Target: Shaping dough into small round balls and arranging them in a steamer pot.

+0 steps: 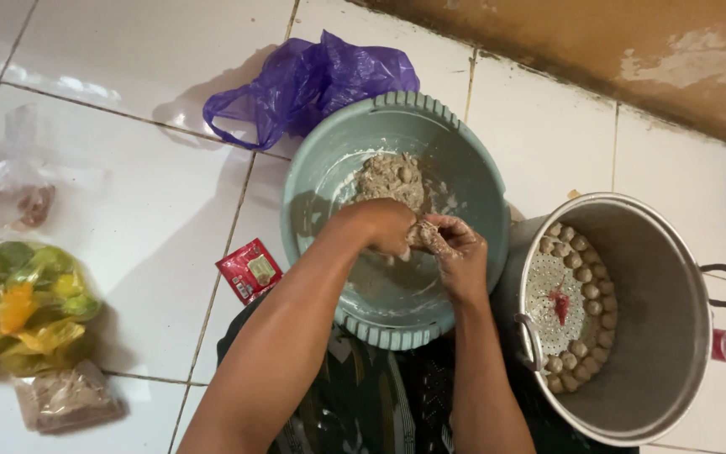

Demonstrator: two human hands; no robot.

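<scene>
A white tiled floor [128, 76] fills most of the view, bounded at the upper right by a stained brown wall [598, 50]. A metal steamer pot [665, 336] is set at the right, its perforated tray ringed with small pale balls [586, 277], with a red scrap at the tray's middle. Just beside it, at the centre, a grey-green plastic basin [464, 168] is placed, smeared inside, and a lump of greyish paste [390, 178] is seen against its far wall. Over the basin the two hands are brought together: the left hand [378, 227] is curled shut around a portion of the paste, and the right hand [455, 252], coated with paste, is pinched against it with narrow fingers. A crumpled purple plastic bag [313, 80] is touching the basin's far rim. At the left edge a clear bag of green and yellow items [18, 307] lies, well apart from the basin, with a small brownish packet [65, 395] below it. A small red sachet [249, 269] lies just left of the basin. Open tiles are left between the basin and the left-hand bags.
</scene>
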